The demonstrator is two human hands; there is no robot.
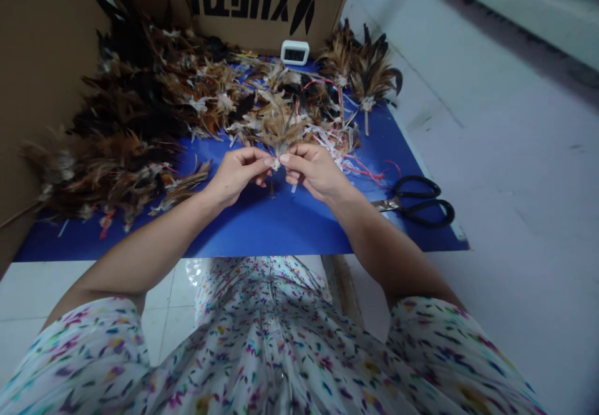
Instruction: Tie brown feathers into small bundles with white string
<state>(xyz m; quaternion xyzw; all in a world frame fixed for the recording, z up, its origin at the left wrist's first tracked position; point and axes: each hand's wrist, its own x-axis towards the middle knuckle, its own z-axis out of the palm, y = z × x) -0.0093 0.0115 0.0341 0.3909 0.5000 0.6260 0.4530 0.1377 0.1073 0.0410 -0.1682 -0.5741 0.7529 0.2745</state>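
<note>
Both of my hands meet over the middle of the blue tabletop (309,228). Between them is a small bunch of brown feathers (281,129), its plumes pointing away from me. My left hand (244,171) pinches the pale base of the bunch between thumb and fingertips. From the other side, my right hand (312,168) pinches the same base, thumb on top. A short pale strip hangs below my right fingers; I cannot make out whether it is tie or quill. White and pink strings (334,143) lie just beyond my right hand.
Black-handled scissors (421,201) lie at the table's right edge. Heaped feathers (126,122) cover the left and back. Two upright-looking feather bunches (369,75) lie at the back right. A small white digital clock (294,53) stands before a cardboard box (253,3).
</note>
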